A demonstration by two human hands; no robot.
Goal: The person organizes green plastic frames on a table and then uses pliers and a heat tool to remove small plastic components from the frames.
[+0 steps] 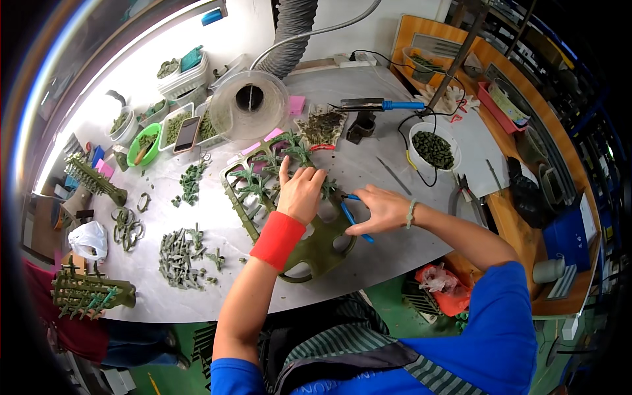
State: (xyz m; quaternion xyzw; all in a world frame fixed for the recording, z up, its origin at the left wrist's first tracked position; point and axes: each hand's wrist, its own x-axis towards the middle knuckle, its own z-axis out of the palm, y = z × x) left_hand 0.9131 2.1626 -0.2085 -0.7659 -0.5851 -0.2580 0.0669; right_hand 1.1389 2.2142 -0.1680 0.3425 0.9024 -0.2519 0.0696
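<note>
An olive-green openwork frame (316, 253) with large rounded openings lies on the table in front of me. Dark green branching pieces (250, 183) stand on its far side. My left hand (303, 194), above a red wristband, is over the frame with one finger raised. Its other fingers are drawn together among the branching pieces, and what they pinch is hidden. At the frame's right edge my right hand (388, 209) holds a slim blue-handled tool (348, 213) between thumb and fingers. The tool's working end is hard to make out.
Small green pieces lie in piles (181, 258) at left. A white bowl of green pellets (432, 148), a blue-handled soldering iron (401, 105) and pliers (465, 187) are at right. Behind the frame stands a clear round tub (230, 122). Another person (79, 329) stands at far left.
</note>
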